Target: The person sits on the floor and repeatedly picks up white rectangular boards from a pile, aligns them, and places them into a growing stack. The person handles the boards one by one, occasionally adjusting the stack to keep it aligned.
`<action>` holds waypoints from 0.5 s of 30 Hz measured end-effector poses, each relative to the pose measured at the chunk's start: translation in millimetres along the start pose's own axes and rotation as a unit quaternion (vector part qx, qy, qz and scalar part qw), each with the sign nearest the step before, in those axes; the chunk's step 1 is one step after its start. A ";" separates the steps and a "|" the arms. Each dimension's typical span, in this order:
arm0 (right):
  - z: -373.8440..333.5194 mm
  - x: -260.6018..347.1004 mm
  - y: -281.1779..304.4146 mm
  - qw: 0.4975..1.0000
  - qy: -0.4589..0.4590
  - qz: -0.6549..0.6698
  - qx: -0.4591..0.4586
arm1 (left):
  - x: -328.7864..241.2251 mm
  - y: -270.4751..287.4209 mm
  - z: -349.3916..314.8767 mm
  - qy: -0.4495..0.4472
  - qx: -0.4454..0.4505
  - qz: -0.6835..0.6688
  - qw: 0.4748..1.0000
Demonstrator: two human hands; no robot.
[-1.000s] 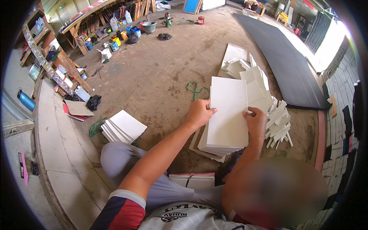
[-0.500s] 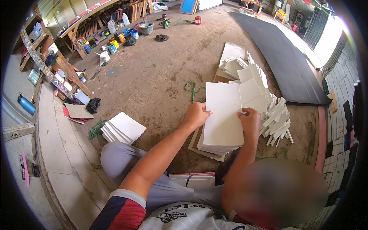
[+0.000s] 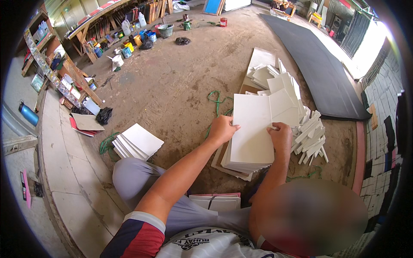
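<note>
A tall stack of white sheets point(image 3: 251, 165) stands on the floor in front of me. My left hand point(image 3: 223, 129) grips the left edge of the top white sheet point(image 3: 253, 124), its thumb lying on the face and the fingers curled beneath. At the opposite edge, my right hand point(image 3: 282, 134) pinches the same sheet between thumb and bent fingers. Just beyond, a loose heap of white sheets point(image 3: 284, 88) spreads out. White offcut strips point(image 3: 314, 137) are piled to the right. A smaller fanned stack of white sheets point(image 3: 140, 142) rests by my left knee.
Green string point(image 3: 217, 98) lies on the floor beyond my left hand. A long black mat point(image 3: 316, 64) stretches along the right. Paint cans and buckets point(image 3: 148, 36) stand by a wooden bench point(image 3: 79, 32) at the far left. A sheet bundle point(image 3: 217, 201) sits between my legs.
The top sheet and both hands have shifted very slightly to the right. Both hands keep hold of the sheet's edges.
</note>
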State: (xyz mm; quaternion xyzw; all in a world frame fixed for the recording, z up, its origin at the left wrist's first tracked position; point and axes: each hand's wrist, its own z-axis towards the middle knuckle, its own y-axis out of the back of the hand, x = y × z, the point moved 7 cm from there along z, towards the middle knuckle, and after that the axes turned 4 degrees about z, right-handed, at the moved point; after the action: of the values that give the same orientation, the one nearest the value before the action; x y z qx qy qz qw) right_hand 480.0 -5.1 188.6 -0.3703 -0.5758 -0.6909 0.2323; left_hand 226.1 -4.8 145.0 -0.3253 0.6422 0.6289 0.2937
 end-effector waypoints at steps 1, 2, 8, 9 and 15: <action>-0.6 -0.8 -0.5 1.000 -0.010 0.003 0.002 | -0.1 -0.1 -0.5 -0.003 0.004 -0.005 1.000; -1.0 -1.7 0.3 1.000 0.000 -0.013 -0.006 | -1.3 0.7 -1.6 -0.007 0.008 -0.009 1.000; -14.7 18.7 7.9 0.997 0.031 -0.043 -0.061 | 4.5 8.8 -4.6 0.011 -0.011 -0.028 0.999; -18.7 33.7 9.2 0.996 0.045 -0.034 -0.067 | 6.6 8.0 -2.8 0.016 -0.015 -0.031 0.999; -63.0 123.3 -62.0 0.953 0.198 0.227 -0.009 | 54.4 19.0 13.0 0.042 -0.075 -0.084 0.993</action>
State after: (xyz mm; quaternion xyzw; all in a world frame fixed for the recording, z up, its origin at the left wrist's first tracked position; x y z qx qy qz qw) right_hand 342.2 -38.9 242.1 -0.3489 -0.4126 -0.6844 0.4895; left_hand 177.2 5.4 113.4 -0.4251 0.5757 0.6341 0.2929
